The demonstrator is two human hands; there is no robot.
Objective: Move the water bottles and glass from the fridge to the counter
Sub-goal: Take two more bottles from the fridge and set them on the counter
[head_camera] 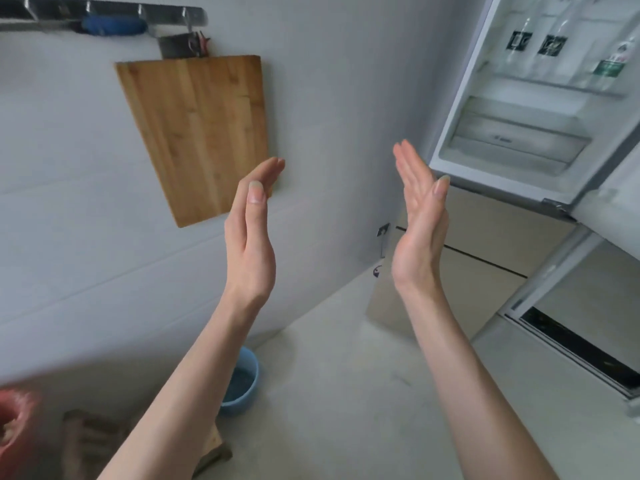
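Both bare forearms rise mid-frame: left hand (250, 233) and right hand (419, 216) hold straight fingers, palms facing, touching nothing. Water bottles (554, 46) stand on the fridge door shelf (540, 85), upper right.

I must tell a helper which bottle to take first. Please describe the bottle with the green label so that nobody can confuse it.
Look at the open fridge door at the upper right, then its top shelf, where three clear bottles stand. The green-label bottle is the rightmost; the two bottles left of it carry dark square labels.
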